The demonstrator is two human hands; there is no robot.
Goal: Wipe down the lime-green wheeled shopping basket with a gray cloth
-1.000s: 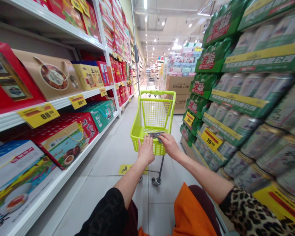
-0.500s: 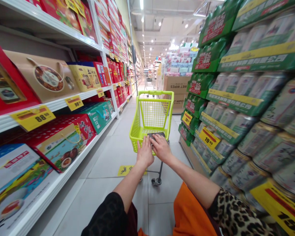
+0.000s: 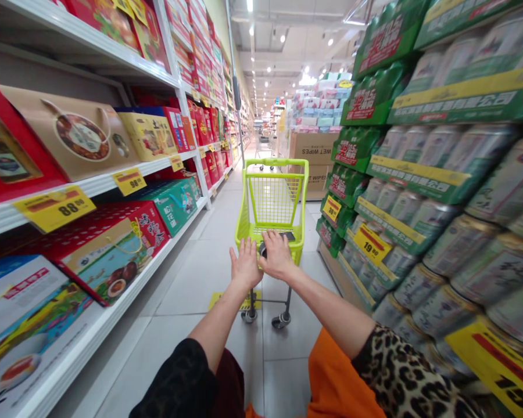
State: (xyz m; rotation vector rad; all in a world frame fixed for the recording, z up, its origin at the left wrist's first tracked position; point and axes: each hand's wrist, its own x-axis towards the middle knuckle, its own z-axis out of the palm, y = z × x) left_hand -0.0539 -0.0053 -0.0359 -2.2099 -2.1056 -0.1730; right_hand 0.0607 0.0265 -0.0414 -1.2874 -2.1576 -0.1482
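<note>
A lime-green shopping cart (image 3: 240, 215) with a basket of plastic mesh stands straight ahead of me. My left hand (image 3: 246, 264) lies at the left of its near edge, fingers stretched forward and thumb spread out; it looks open. Close beside it, my right hand (image 3: 278, 258) is bent over the dark handle (image 3: 262, 249), fingers together. Past the right fingertips shows a flat dark piece (image 3: 288, 236); whether it is part of the handle I cannot tell. Both palms are hidden, and so is most of the handle.
White shelves (image 3: 107, 181) with gift boxes (image 3: 113, 255) run along the left. Stacked can packs (image 3: 375, 220) rise close on the right. Ahead stand wet-wipes cartons (image 3: 314, 150) and another cart (image 3: 264, 145). A yellow floor sticker (image 3: 218, 299) lies under the cart.
The cart has swung slightly to face straighter ahead, and both its near wheels now show. My left hand has shifted left and a little back; the right has moved slightly up.
</note>
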